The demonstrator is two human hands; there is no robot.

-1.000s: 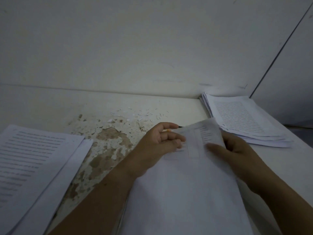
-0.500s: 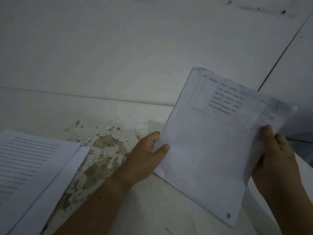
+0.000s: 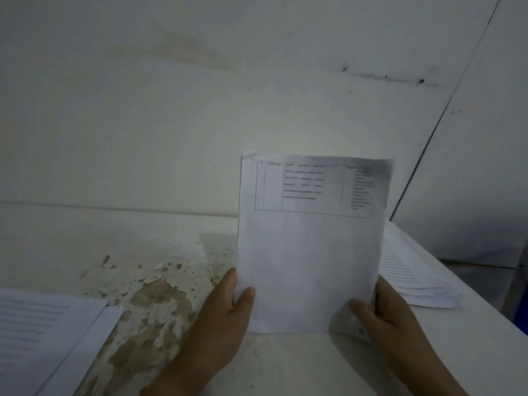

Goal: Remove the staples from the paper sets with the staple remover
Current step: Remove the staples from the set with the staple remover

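You held the paper set (image 3: 308,267) upright between both hands, a tall white rectangle with flat, crisp edges, standing right of center over the table (image 3: 285,364). Its lower edge came down to the table top, though whether it actually touched the surface cannot be told. Across the top of the facing sheet ran a ruled box of narrow columns filled with short, blurred lines of print. A grey smudge of shade darkened its upper right, and the rest of the sheet was blank and matte.

Your left hand (image 3: 220,324) gripped the set's lower left edge, thumb pressed flat on the front face and the other fingers hidden behind the paper. Your right hand (image 3: 397,321) gripped the lower right edge the same way, thumb laid across the front and fingers out of sight behind. A small dark mark (image 3: 361,330) showed at the bottom right corner by that thumb, too blurred to identify.

The table was pale and smooth near you. To the left of your left hand its coating had flaked away in a ragged patch (image 3: 148,307), brown and mottled, with curled white chips along its rim. A loose stack of printed sheets (image 3: 43,335) lay flat at the far left. Another fanned stack (image 3: 405,272) lay on the right, partly behind the held set. The wall (image 3: 171,110) behind was plain, dull off-white.
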